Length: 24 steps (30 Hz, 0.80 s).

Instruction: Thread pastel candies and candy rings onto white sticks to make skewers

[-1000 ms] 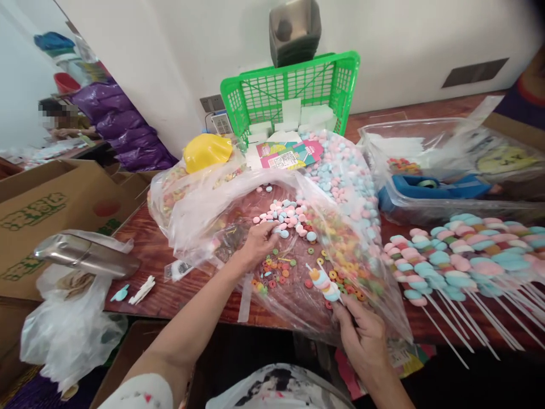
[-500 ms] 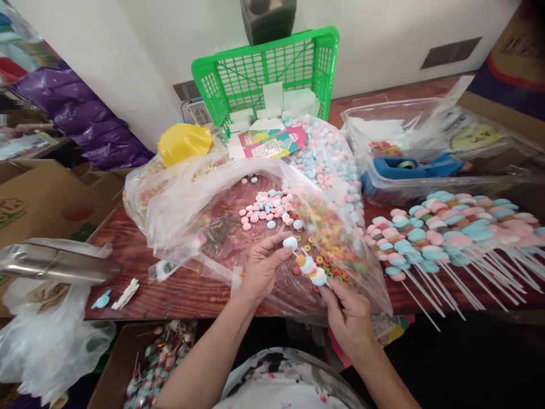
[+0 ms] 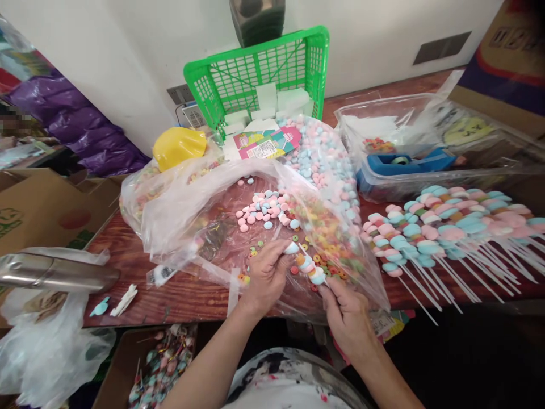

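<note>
Between thumb and fingers, my left hand (image 3: 267,275) pinches a pale blue and white marshmallow (image 3: 291,248), close beside the bare tip of a white stick. My right hand (image 3: 347,307) grips the lower end of that candy skewer (image 3: 313,270), which tilts up to the left and carries blue, white and pink marshmallows and an orange gummy ring. Beyond my hands, a pile of loose pink and blue marshmallows (image 3: 266,209) lies on clear plastic. Gummy rings (image 3: 323,264) in several colours are scattered just past the skewer, by an open clear bag of more rings.
Finished-looking candy skewers (image 3: 451,218) are heaped at the right, sticks toward me. Behind stand a green basket (image 3: 255,57), a clear bin (image 3: 392,184) and a blue tape dispenser (image 3: 409,162). A steel flask (image 3: 59,272) lies left; below is a box of wrapped candies (image 3: 162,363).
My left hand has turned a little and brought the marshmallow nearer the stick's tip. The right hand keeps its hold on the skewer. The whole view has shifted slightly.
</note>
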{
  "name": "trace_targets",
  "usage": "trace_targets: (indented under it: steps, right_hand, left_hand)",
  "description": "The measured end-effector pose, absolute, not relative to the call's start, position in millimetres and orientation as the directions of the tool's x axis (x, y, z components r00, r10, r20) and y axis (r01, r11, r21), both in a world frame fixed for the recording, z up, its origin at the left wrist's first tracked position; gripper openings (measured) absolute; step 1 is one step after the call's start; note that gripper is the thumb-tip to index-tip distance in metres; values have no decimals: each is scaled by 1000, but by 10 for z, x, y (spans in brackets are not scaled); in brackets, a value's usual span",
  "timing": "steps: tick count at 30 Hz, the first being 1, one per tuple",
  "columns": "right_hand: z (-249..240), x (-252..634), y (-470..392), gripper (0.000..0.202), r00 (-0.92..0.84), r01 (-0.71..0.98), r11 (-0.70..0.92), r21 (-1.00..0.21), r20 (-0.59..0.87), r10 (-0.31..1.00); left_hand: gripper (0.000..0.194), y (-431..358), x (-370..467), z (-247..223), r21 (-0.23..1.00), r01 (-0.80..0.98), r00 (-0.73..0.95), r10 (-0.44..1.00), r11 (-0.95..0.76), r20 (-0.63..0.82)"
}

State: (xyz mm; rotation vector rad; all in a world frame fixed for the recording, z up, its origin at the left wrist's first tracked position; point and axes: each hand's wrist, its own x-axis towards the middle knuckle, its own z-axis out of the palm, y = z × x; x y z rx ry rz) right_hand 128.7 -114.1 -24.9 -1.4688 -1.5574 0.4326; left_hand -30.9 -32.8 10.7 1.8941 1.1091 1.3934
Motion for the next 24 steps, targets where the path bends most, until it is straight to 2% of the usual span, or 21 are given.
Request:
trace_targets:
  steps: [4,6,8,11,13,15,17,20,24]
  right_hand:
    - [-238,1264,-1144,23,165,601,255,-757,430,887]
    - [-209,1242,-1143,22,156,630,288,-722,480,863]
    - [-189,1222,-1134,22,135,659,317,-682,521,843]
    - [-198,1206,-1110,23,101,674,317,-667,509,855]
    - [-217,1204,-1096,24,86,671,308,-675,483,871]
    - [-231,1204,-1090,25,83,659,306,-687,470,879]
    - [-239,1197,-1092,25,88,641,305,-704,463,882]
    - [-264,1167,-1104,25,92,629,306,-715,459,884]
    - [-318,1116,-1114,26,86,624,300,-722,445,892]
  left_hand:
    - [32,-346,-349,-13,612,468,268,762,-638,589]
    - [33,-366,-356,-100,590,510,284,770,-626,572]
    - [31,-385,-350,-155,633,498,266,799,-593,539]
    - [27,-392,-313,-111,845,305,152,898,-439,412]
    - [28,-375,-271,-10,973,20,76,971,-229,227]
    - [34,-349,-221,92,963,-270,90,995,-6,31]
    - [35,-334,-172,140,897,-419,150,985,138,-81]
    - [29,-356,-115,79,894,-418,163,981,164,-104]
    - [24,-414,-87,-48,960,-266,128,990,87,-54]
